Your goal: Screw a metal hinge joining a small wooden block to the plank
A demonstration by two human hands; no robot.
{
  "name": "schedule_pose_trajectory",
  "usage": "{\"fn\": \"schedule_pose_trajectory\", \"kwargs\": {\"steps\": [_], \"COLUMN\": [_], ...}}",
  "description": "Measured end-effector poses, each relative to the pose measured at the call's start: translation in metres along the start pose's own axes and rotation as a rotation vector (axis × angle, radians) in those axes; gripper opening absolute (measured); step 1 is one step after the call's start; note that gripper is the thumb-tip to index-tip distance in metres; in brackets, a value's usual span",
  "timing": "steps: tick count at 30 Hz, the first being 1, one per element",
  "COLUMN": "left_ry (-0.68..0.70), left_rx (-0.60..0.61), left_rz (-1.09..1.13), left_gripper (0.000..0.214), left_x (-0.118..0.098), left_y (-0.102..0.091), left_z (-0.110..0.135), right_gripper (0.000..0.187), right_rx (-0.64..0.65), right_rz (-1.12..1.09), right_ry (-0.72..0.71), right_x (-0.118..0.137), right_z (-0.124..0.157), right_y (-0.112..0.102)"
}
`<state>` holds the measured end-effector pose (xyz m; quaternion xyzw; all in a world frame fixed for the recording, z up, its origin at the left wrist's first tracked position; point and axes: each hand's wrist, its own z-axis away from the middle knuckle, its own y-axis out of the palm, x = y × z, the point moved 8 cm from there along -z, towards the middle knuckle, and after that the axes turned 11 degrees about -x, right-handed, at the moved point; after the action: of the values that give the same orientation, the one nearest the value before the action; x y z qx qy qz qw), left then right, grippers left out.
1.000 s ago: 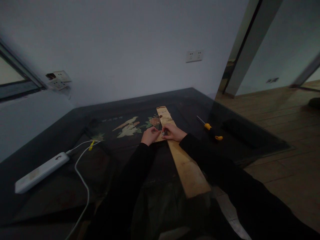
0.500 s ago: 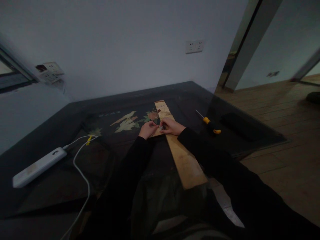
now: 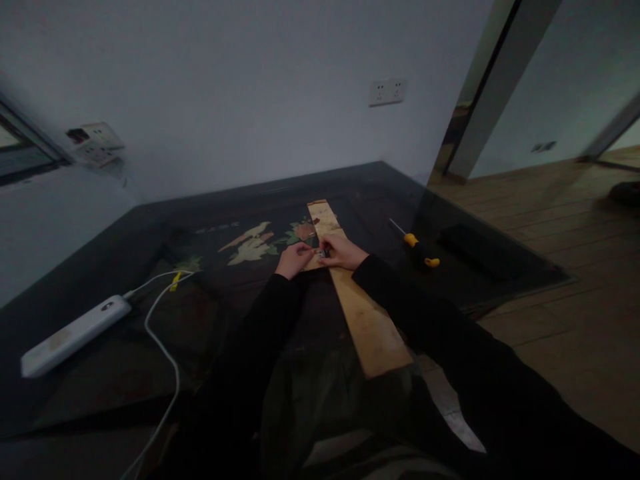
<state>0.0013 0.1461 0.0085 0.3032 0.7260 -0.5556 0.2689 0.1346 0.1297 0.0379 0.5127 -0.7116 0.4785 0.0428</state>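
Note:
A long pale wooden plank (image 3: pixel 367 320) lies on a dark glass-topped table (image 3: pixel 125 267), running from the near edge toward the wall. My left hand (image 3: pixel 293 259) and my right hand (image 3: pixel 343 252) meet over the plank's middle. Both pinch a small metallic object (image 3: pixel 323 253) between their fingertips; it is too small to name. Both arms wear black sleeves. A screwdriver (image 3: pixel 419 249) with a yellow and black handle lies on the table to the right of my right hand.
A white power strip (image 3: pixel 70 335) with a white cable (image 3: pixel 165 347) sits at the left. A painted leaf design (image 3: pixel 255 245) shows under the glass. Wall sockets (image 3: pixel 387 91) are behind. A dark flat object (image 3: pixel 473 245) lies at right, beside wooden flooring.
The view has tilted slightly, so everything sits a little higher in the frame. Both hands stay together over the plank, pinching the small object.

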Motion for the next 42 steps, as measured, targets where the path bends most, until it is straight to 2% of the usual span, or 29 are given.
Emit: {"fn": "schedule_pose_trajectory", "kwargs": {"steps": [4, 10, 15, 21, 33, 42], "left_ry": [-0.028, -0.099, -0.157, -0.189, -0.259, -0.326], "left_rx": [-0.032, -0.055, -0.004, 0.063, 0.091, 0.087], "left_rz": [0.154, 0.299, 0.358, 0.397, 0.533, 0.541], "left_gripper": [0.029, 0.034, 0.035, 0.035, 0.036, 0.039], "left_x": [0.005, 0.009, 0.009, 0.007, 0.011, 0.011], "left_y": [-0.002, -0.005, -0.003, 0.002, 0.006, 0.006], "left_z": [-0.002, -0.004, -0.001, 0.001, 0.001, 0.004], "right_gripper": [0.031, 0.036, 0.034, 0.028, 0.034, 0.027], "right_rx": [0.048, 0.194, 0.133, 0.109, 0.105, 0.084], "right_rz": [-0.082, -0.206, -0.112, -0.120, -0.201, -0.171], "right_ry": [0.010, 0.057, 0.030, 0.035, 0.055, 0.071], "right_x": [-0.002, -0.006, -0.002, 0.002, 0.001, 0.001], "right_z": [0.002, 0.007, 0.005, 0.003, 0.005, 0.005], "right_y": [-0.006, -0.007, -0.007, -0.009, -0.007, -0.009]}}
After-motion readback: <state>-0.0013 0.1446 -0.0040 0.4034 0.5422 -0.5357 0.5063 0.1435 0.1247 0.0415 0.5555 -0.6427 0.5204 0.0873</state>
